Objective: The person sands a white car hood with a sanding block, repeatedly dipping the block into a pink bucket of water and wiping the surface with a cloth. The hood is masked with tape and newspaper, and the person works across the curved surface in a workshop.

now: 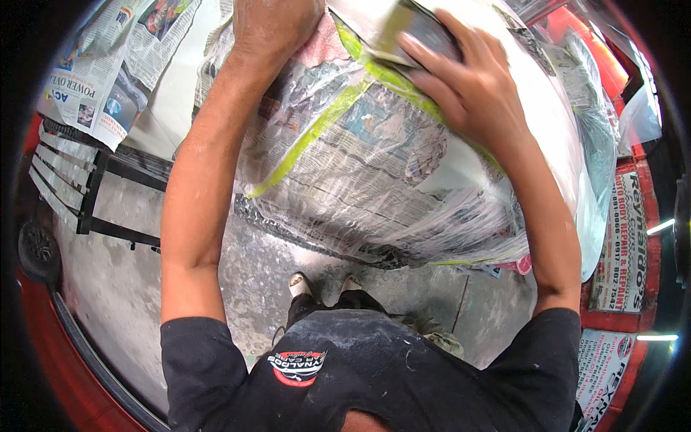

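Observation:
My right hand (475,86) grips a dark grey sanding block (428,34) with its fingers along the side. The block lies against a white painted car panel (367,18), beside a yellow-green masking tape edge (403,86); hand and block are slightly blurred. At the top edge my left hand (277,25) is closed over a pink cloth (324,45) on the same panel, its fingertips hidden. Between my arms, newspaper (374,151) under clear plastic film covers the lower part, with a strip of tape (309,140) crossing it.
Newspaper sheets (108,65) cover the upper left, above a black metal frame (122,173). A red car body (43,338) curves along the left. Printed signs (620,245) on a red surface stand at the right. My shoes (299,283) are on the grey concrete floor (252,309).

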{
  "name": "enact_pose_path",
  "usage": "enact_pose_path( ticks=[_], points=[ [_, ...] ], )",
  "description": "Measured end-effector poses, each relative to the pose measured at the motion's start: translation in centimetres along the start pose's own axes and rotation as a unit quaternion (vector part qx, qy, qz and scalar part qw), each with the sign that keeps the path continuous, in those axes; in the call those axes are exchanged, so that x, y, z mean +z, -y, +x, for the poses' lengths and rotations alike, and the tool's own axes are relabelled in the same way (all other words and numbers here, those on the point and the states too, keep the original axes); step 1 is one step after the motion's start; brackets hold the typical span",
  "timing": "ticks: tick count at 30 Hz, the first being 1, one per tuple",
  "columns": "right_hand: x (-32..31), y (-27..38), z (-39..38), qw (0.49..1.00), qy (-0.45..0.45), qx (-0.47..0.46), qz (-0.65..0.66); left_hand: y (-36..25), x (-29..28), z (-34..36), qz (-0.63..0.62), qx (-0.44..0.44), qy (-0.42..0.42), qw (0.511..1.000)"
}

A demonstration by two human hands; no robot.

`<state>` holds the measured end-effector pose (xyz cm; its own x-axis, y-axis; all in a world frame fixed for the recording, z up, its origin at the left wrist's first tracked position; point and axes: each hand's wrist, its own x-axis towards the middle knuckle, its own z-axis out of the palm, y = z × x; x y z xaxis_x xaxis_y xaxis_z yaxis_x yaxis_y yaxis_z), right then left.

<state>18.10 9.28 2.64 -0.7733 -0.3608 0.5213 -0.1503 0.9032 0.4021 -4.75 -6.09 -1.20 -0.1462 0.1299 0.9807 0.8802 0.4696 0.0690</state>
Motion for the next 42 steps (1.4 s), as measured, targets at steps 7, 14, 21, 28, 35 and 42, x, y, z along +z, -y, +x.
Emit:
enact_pose_path(
  ticks=[7,14,21,28,35,42],
  points=[
    [0.3,-0.9,1.5,1.000,-0.003,-0.003,-0.018,-0.5,0.3,0.0,-0.012,0.003,-0.003,1.000],
    [-0.2,-1.1,-3.2,1.000,-0.011,0.000,-0.015,-0.4,-0.1,0.0,-0.004,0.000,-0.003,1.000],
    [1.6,0.1,4.3,0.999,-0.024,-0.001,-0.027,-0.2,0.0,0.0,-0.027,-0.002,-0.010,1.000],
    [0.1,-1.3,-1.0,1.000,-0.012,-0.012,-0.019,-0.7,0.2,0.6,-0.019,0.003,0.005,1.000],
    [-0.4,-0.2,0.2,1.000,0.006,-0.004,-0.007,-0.4,-0.2,0.0,-0.002,-0.001,0.003,1.000],
    [1.2,-1.9,6.2,0.997,-0.007,0.007,0.070,0.2,0.2,0.4,-0.034,-0.001,-0.006,0.999]
  ],
)
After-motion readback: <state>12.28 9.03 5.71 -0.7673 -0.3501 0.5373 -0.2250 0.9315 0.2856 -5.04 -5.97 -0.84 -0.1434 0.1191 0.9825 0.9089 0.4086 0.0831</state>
